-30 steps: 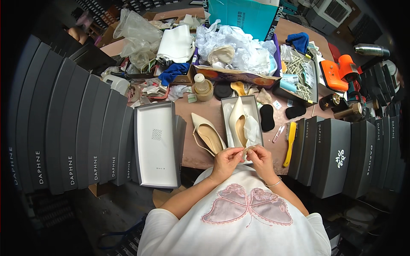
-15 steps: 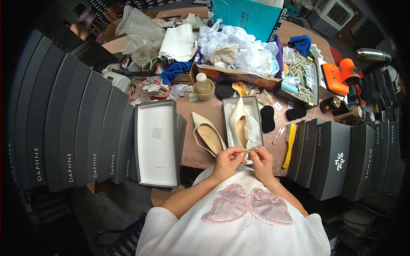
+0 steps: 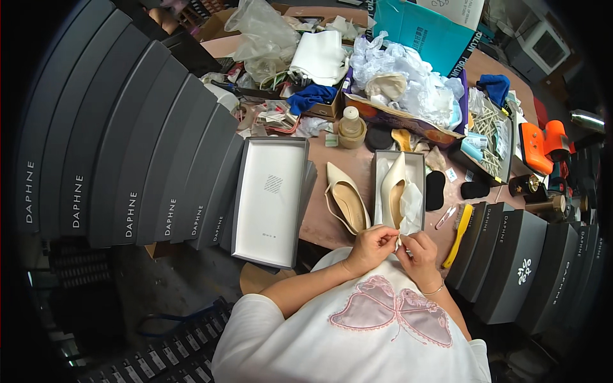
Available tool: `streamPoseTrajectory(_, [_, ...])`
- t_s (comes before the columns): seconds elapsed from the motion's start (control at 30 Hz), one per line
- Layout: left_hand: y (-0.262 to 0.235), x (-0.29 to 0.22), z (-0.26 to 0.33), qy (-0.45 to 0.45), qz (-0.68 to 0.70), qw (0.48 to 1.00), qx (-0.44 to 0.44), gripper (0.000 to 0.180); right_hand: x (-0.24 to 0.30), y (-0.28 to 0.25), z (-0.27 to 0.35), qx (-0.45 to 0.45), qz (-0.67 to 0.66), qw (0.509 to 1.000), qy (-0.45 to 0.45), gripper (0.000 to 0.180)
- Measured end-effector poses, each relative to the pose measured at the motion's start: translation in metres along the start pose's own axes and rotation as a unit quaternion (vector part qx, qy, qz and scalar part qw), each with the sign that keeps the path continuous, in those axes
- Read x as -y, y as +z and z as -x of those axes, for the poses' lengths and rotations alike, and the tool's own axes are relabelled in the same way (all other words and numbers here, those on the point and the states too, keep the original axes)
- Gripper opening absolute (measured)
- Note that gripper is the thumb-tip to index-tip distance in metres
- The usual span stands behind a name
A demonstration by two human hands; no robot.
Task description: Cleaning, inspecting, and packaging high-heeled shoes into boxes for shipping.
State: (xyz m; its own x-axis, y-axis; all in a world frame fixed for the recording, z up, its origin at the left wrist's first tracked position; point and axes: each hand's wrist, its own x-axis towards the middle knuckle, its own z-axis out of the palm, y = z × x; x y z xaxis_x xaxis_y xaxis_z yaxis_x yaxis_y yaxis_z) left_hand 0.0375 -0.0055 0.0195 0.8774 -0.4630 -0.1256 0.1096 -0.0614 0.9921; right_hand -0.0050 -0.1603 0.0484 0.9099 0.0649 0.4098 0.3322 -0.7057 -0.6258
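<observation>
A cream pointed slingback shoe point(image 3: 393, 191) lies in an open shoe box point(image 3: 416, 167) with white tissue paper point(image 3: 412, 207) beside it. At the heel end of this box, my left hand point(image 3: 373, 250) and my right hand point(image 3: 419, 258) meet, fingertips pinched together. Between them shows a small piece of cream strap point(image 3: 399, 242); whether it joins the boxed shoe is hidden by my fingers. The matching shoe point(image 3: 348, 201) rests on the table to the left, its strap looped out at the side.
An empty box lid point(image 3: 271, 204) leans left, beside a row of upright dark shoe boxes point(image 3: 137, 153). More boxes point(image 3: 511, 255) stand right, near a yellow-handled brush point(image 3: 458, 236). Behind are a glue bottle point(image 3: 351, 127), a carton of crumpled tissue point(image 3: 408, 76) and an orange device point(image 3: 536, 147).
The whole view has swung, so the scene sits farther right. Both hands stay at the heel end of the box; the strap piece between them has turned from sideways to nearly upright.
</observation>
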Motion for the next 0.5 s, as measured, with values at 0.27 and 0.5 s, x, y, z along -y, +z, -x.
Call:
streamPoseTrajectory(0.27, [-0.002,0.009,-0.008,-0.106,0.149,0.983,0.021,0.017,-0.013,0.009,0.000,-0.028,-0.320,0.903,0.284,0.011])
streamPoseTrajectory(0.5, [0.001,-0.001,-0.007,-0.111,0.117,0.987,0.011,0.018,-0.019,0.009,0.007,-0.016,-0.390,0.841,0.374,0.016])
